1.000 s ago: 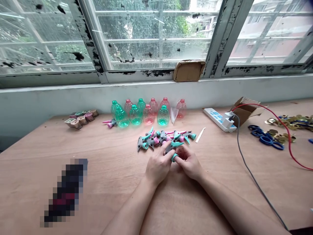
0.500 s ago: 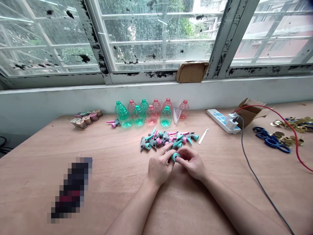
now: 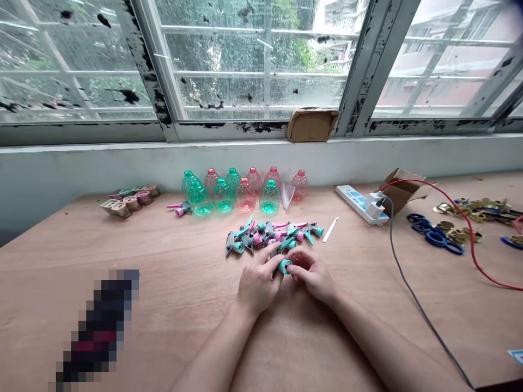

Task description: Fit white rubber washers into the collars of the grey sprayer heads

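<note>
Between my two hands is a spray bottle trigger head, its teal collar facing me. My left hand is closed around its body from the left. From the right, my right hand has its thumb and fingers at the collar's opening; whether a small part is pinched there is hidden. Just beyond my fingers lies a pile of trigger heads in grey, teal and pink. Green spray bottles and pink spray bottles, all without heads, stand upright behind the pile.
White tweezers lie right of the pile. A power strip with a plugged-in charger stands before an open cardboard box. Grey and red cables cross the right side, near blue-handled scissors. Small containers sit at the back left.
The camera view has turned slightly right, so everything sits further left in the picture. Both hands keep nearly the same hold on the trigger head.
</note>
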`<state>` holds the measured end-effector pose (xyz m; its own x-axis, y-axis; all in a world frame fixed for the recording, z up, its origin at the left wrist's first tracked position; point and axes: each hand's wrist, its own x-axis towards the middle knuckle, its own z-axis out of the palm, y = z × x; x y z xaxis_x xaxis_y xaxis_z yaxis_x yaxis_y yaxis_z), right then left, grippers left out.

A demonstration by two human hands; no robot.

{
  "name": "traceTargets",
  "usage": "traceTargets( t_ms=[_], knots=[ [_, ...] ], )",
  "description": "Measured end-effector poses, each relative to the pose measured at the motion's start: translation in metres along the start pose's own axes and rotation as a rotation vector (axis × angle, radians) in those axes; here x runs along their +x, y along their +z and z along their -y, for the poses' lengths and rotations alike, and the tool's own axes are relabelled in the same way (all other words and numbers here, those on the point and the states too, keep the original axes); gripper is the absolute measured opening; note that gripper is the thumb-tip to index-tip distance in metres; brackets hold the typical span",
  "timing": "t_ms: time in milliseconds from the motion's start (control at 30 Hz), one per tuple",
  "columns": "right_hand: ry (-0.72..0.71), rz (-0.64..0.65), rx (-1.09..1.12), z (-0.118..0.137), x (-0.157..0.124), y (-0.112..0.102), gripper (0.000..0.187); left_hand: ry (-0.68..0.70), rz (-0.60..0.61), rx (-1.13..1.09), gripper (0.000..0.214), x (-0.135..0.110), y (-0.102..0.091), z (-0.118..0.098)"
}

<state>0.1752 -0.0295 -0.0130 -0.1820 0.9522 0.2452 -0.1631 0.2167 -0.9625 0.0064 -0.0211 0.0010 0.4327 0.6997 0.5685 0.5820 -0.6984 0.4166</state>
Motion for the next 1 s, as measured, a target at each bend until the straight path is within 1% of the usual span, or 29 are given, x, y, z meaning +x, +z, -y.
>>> traceTargets(
  t_ms=[167,300,433,600,733,800,867,933,1000],
  knots=[
    [0.016,-0.009,0.012,0.0,-0.001,0.0,0.019,0.009,0.015,-0.007,0.035,0.0,0.002,-0.001],
    [0.005,-0.019,0.008,0.003,0.0,0.0,0.022,-0.003,0.016,0.0,0.035,0.001,0.002,-0.003],
    [-0.007,-0.032,-0.031,0.003,0.0,0.001,0.024,0.013,0.014,0.03,0.033,0.001,0.002,-0.003],
    [0.014,0.006,-0.036,0.002,-0.001,0.001,0.025,0.026,0.013,0.017,0.031,0.0,0.002,-0.001],
    [-0.044,0.017,-0.083,0.004,-0.002,0.002,0.024,0.019,0.033,0.05,0.031,0.001,-0.001,-0.002],
    [-0.088,0.003,-0.122,0.004,-0.002,0.001,0.026,-0.014,-0.004,0.071,0.033,0.005,-0.007,0.0],
    [-0.103,-0.02,-0.169,0.003,-0.001,-0.001,0.029,-0.093,-0.091,0.112,0.036,0.009,-0.017,0.008],
    [-0.09,-0.034,-0.236,0.002,0.0,-0.004,0.027,-0.225,-0.196,0.187,0.039,0.012,-0.03,0.024],
    [-0.075,-0.031,-0.316,0.002,0.001,-0.007,0.024,-0.356,-0.277,0.26,0.038,0.012,-0.043,0.045]
  ],
)
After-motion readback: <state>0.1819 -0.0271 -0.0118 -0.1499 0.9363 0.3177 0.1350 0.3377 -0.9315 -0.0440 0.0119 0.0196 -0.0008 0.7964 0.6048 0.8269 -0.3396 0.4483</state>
